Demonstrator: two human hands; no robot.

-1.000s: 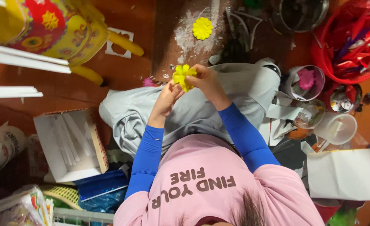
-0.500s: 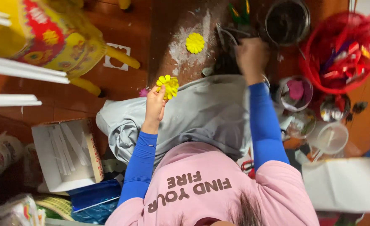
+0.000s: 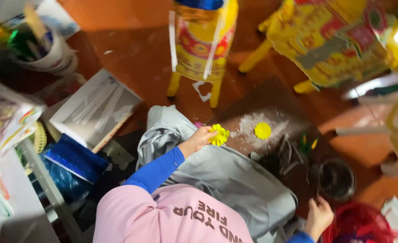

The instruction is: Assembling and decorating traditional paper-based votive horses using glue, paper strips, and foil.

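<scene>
Pinching a yellow paper flower [image 3: 219, 134] in the closed left hand [image 3: 199, 139] over the grey-clad lap | second yellow flower [image 3: 262, 130] lies flat on the floor just right of it, apart, left hand nearer | right hand [image 3: 318, 217] low beside the dark bowl [image 3: 336, 179], grip unclear | flowers: two

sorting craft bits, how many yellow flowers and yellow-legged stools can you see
yellow flowers: 2, one in the left hand at, one on the floor
stools: 2, and
total: 4
</scene>
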